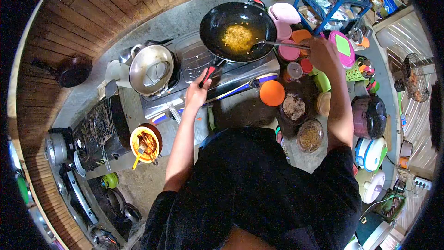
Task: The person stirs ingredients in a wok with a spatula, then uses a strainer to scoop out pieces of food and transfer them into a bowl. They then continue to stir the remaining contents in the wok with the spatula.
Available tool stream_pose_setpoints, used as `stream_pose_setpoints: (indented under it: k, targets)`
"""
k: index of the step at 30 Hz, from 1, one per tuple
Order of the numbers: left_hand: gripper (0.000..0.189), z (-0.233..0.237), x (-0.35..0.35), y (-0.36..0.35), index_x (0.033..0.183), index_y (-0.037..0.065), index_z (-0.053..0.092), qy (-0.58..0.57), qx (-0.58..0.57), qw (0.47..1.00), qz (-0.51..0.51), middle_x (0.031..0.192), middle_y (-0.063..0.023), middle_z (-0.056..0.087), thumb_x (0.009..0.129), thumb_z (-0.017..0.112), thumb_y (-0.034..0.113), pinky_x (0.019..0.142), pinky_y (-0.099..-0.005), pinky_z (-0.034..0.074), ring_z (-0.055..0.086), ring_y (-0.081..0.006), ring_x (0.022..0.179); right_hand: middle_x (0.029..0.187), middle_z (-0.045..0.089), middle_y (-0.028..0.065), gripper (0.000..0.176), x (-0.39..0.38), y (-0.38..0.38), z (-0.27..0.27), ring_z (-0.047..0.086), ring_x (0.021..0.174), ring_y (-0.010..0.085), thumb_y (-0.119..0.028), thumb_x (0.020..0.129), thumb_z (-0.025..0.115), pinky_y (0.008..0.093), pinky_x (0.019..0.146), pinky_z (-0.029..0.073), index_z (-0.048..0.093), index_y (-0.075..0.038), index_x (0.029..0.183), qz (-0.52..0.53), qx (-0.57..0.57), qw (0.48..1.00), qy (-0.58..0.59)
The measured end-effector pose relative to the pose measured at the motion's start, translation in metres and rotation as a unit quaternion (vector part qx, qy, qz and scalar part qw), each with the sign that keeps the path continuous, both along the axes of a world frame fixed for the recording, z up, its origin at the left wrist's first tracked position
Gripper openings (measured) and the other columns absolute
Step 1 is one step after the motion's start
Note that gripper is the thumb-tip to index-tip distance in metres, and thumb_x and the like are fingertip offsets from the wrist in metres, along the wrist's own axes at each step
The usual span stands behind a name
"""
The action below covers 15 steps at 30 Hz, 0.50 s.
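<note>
A black wok [215,24] sits on the right side of the gas stove [240,82]. Yellowish bits of food [238,37] lie in oil at its bottom. My left hand [198,93] is closed around the wok's red and black handle [207,77]. From the right, my right hand [322,53] grips a long metal spatula [286,44]; its head dips into the oil at the food's right edge. A metal pan [138,71] with a round wire piece inside stands on the left burner.
Lidded plastic tubs [289,52], an orange lid or bowl [272,93] and a dish of pale powder [293,107] crowd the right side. Behind them stands a blue rack [319,7]. At left is a bowl of red sauce [138,135] with utensils. A dark pot [370,116] stands far right.
</note>
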State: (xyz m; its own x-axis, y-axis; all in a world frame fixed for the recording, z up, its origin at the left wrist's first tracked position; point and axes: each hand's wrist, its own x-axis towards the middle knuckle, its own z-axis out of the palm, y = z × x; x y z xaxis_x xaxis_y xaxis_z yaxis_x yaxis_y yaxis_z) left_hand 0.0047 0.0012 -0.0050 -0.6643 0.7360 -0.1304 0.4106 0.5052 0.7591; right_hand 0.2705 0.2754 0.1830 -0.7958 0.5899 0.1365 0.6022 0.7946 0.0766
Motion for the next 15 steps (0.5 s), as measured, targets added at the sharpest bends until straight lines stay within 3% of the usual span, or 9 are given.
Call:
stream_pose_setpoints:
  k: [2, 5, 10, 12, 15]
  targets:
    - [0.047, -0.011, -0.004, 0.000, 0.137, 0.034, 0.048, -0.002, 0.009, 1.000, -0.002, 0.120, -0.0150, 0.063, 0.091, 0.060, 0.036, 0.092, -0.0375, 0.046, 0.060, -0.0322, 0.112, 0.094, 0.066, 0.0187, 0.029, 0.002, 0.005, -0.022, 0.065, 0.083, 0.0359, -0.010, 0.081, 0.056, 0.0456, 0.073, 0.053, 0.069, -0.014, 0.106, -0.014, -0.060, 0.998, -0.006]
    - [0.048, -0.013, -0.004, 0.000, 0.137, 0.034, 0.048, -0.008, 0.013, 1.000, -0.004, 0.119, -0.0151, 0.063, 0.091, 0.060, 0.036, 0.091, -0.0376, 0.046, 0.060, -0.0327, 0.111, 0.090, 0.065, 0.0184, 0.029, -0.002, -0.002, -0.042, 0.066, 0.080, 0.0361, -0.008, 0.080, 0.056, 0.0459, 0.071, 0.053, 0.069, -0.014, 0.105, 0.042, -0.056, 0.996, 0.047]
    - [0.047, -0.017, -0.005, 0.000, 0.137, 0.035, 0.048, 0.024, 0.035, 0.999, -0.009, 0.118, -0.0156, 0.063, 0.091, 0.060, 0.037, 0.090, -0.0381, 0.047, 0.061, -0.0329, 0.109, 0.088, 0.063, 0.0158, 0.027, -0.033, -0.006, -0.082, 0.066, 0.079, 0.0343, -0.009, 0.083, 0.054, 0.0457, 0.067, 0.052, 0.067, -0.014, 0.106, 0.006, -0.014, 1.000, 0.018]
    - [0.047, -0.010, -0.002, 0.000, 0.137, 0.035, 0.048, 0.034, 0.011, 0.999, -0.004, 0.114, -0.0160, 0.065, 0.091, 0.059, 0.036, 0.087, -0.0380, 0.048, 0.064, -0.0322, 0.104, 0.089, 0.063, 0.0153, 0.025, -0.042, 0.001, -0.099, 0.065, 0.075, 0.0346, -0.010, 0.085, 0.054, 0.0457, 0.064, 0.052, 0.066, -0.013, 0.107, 0.075, -0.008, 0.994, 0.085]
    - [0.047, 0.003, 0.001, 0.000, 0.137, 0.034, 0.048, 0.004, -0.014, 1.000, 0.004, 0.108, -0.0161, 0.067, 0.091, 0.059, 0.036, 0.084, -0.0374, 0.048, 0.066, -0.0305, 0.098, 0.092, 0.062, 0.0149, 0.027, -0.050, 0.010, -0.112, 0.064, 0.071, 0.0357, -0.011, 0.086, 0.053, 0.0469, 0.061, 0.052, 0.063, -0.012, 0.111, 0.034, -0.009, 0.994, 0.101]
